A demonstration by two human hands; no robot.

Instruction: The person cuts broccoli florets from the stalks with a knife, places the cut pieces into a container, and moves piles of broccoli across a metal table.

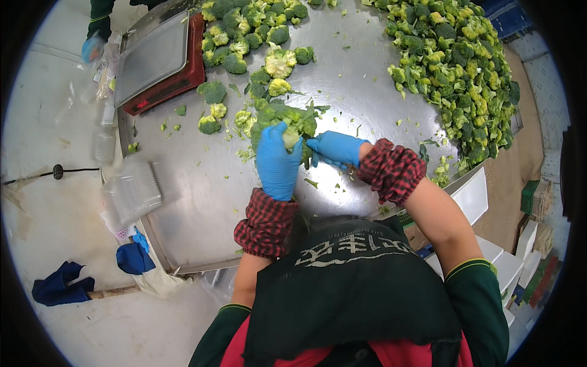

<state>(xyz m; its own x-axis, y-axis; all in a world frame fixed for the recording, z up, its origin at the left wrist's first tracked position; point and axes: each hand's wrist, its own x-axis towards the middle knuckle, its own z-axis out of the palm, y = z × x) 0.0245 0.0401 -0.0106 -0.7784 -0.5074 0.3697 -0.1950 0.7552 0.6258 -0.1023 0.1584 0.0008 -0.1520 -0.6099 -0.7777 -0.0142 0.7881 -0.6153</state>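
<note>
A large broccoli head (284, 118) lies over the steel table (206, 225), its pale cut stem turned towards me. My left hand (279, 160), in a blue glove, grips the head at its near left side, the thumb beside the stem. At the right of the stem is my right hand (337, 147), also gloved in blue, its fingers curled round something dark and small, mostly hidden, that looks like a knife. Cut broccoli florets (279, 62) lie just beyond the head, with leaf scraps around both hands.
A red scale (195, 69) with a steel pan stands at the far left. Clear plastic trays (133, 190) sit by the left edge. A big heap of broccoli florets (454, 69) covers the right side. Another person's gloved hand (93, 48) is at the upper left.
</note>
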